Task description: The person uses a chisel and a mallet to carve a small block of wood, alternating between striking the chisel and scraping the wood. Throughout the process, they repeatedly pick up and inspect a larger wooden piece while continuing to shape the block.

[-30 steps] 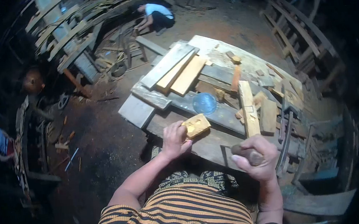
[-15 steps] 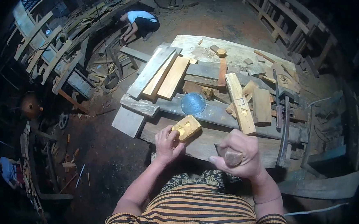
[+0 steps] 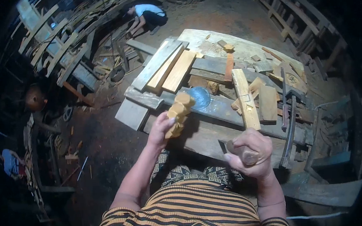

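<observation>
My left hand [image 3: 160,128] is closed around a small carved yellow wooden block [image 3: 180,108] with rounded, stepped sides, held up over the near left part of the bench. My right hand [image 3: 252,152] is wrapped round a wooden-handled blade [image 3: 251,156]; the handle's blunt end faces me. A bit of dark metal shows left of the fingers, and the rest is hidden. Just beyond the block lies a round bluish dish [image 3: 199,98]. A pale wooden bar [image 3: 246,103] with a cut hole and pencil marks lies beyond my right hand.
Several planks [image 3: 179,73] lie stacked at the bench's left. A long dark clamp-like bar [image 3: 289,127] and wood offcuts [image 3: 267,103] lie at right. Another person [image 3: 150,15] crouches at the back left; a second person [image 3: 12,162] is partly visible at far left.
My left hand has lifted the block off the bench edge and tipped it upright. My right hand has shifted slightly right, still gripping the handle. The whole view has turned slightly.
</observation>
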